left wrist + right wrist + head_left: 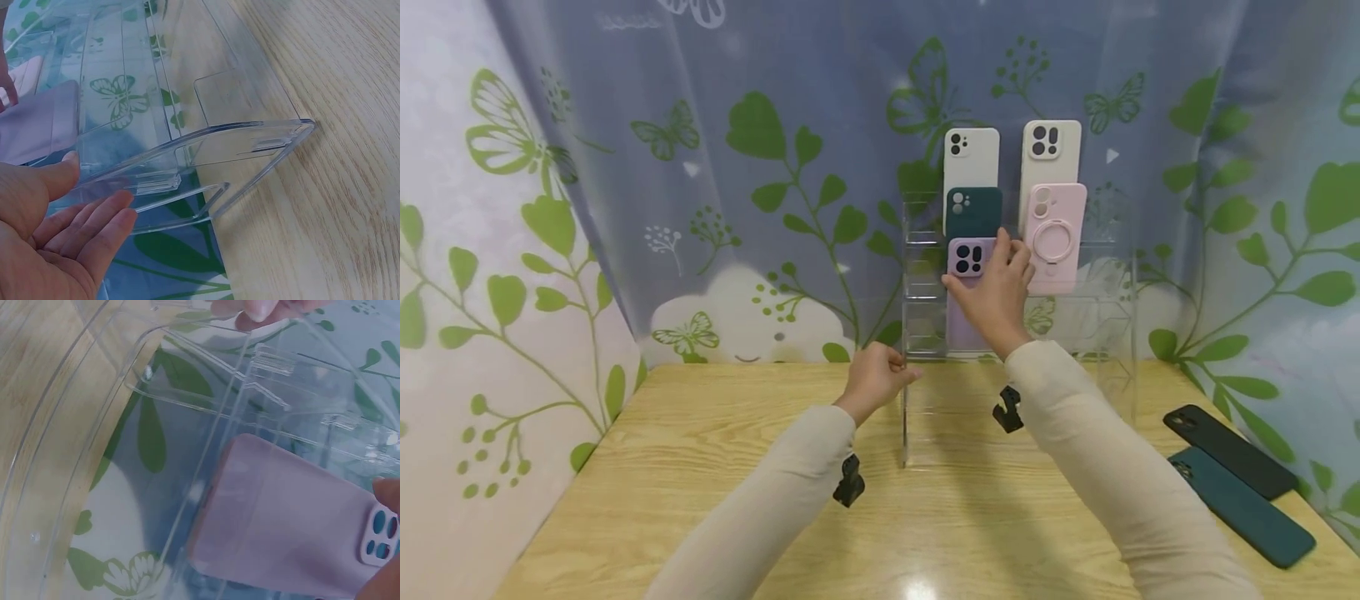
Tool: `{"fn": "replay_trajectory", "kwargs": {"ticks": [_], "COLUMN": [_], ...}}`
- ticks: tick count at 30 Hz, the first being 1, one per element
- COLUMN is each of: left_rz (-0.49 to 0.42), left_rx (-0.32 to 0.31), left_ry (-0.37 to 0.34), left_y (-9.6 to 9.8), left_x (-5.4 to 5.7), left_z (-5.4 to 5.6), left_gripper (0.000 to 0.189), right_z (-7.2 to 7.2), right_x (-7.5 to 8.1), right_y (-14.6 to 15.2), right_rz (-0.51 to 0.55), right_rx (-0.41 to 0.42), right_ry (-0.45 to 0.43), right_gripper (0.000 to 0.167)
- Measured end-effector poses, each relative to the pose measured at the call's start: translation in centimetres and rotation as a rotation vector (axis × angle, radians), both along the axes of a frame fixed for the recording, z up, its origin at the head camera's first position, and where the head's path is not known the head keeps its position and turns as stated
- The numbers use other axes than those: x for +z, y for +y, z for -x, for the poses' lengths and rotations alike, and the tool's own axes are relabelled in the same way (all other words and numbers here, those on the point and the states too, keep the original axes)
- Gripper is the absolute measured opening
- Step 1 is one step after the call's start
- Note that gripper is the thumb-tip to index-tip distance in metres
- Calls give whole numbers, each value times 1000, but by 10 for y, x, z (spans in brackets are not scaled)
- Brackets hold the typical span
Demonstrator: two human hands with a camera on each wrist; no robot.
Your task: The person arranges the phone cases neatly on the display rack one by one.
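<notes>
A clear tiered display stand [905, 417] stands on the table at its far side. My right hand [1000, 292] holds a light purple phone case [967, 321] by its sides near the top, thumb left of the camera cutouts. The case's lower end rests in a front tier of the stand, as the right wrist view shows with the case [281, 519] lying along the clear plastic. At the stand's left side panel, my left hand [876, 379] pinches the edge between thumb and fingers; the panel [250, 140] runs out from that hand [56, 231] in the left wrist view.
Behind the purple case stand a dark green case [974, 210] and a white case [973, 154]. To their right are a pink case with a ring [1053, 275] and a cream case [1051, 171]. A black case [1232, 450] and a teal case [1255, 512] lie at the table's right edge.
</notes>
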State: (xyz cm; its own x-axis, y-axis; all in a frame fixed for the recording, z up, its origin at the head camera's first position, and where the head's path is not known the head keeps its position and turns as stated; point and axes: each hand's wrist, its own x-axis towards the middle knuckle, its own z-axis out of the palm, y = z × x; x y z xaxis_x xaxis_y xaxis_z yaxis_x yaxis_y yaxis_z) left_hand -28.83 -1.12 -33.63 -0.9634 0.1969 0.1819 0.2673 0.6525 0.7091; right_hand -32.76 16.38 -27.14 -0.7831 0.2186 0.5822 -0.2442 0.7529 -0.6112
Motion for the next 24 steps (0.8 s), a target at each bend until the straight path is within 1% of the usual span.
{"fn": "replay_trajectory", "kwargs": {"ticks": [4, 8, 13, 18, 24], "left_rz": [2, -2, -8, -5, -2], "left_rx": [-5, -12, -13, -7, -5], "left_ry": [15, 21, 2, -10, -7], "left_y": [-1, -2, -2, -3, -2], "left_x": [-1, -1, -1, -1, -1], "left_z": [1, 0, 0, 1, 1], "left_gripper": [32, 32, 33, 35, 34], "right_z": [-7, -17, -31, -44, -56], "right_x": [5, 10, 11, 6, -6], "right_y": [7, 17, 36, 56, 84], "right_rz": [-11, -15, -40, -41, -98], "right_rx": [40, 74, 94, 95, 90], "right_ry": [-43, -106, -179, -244, -258], "right_gripper": [102, 101, 98, 98, 95]}}
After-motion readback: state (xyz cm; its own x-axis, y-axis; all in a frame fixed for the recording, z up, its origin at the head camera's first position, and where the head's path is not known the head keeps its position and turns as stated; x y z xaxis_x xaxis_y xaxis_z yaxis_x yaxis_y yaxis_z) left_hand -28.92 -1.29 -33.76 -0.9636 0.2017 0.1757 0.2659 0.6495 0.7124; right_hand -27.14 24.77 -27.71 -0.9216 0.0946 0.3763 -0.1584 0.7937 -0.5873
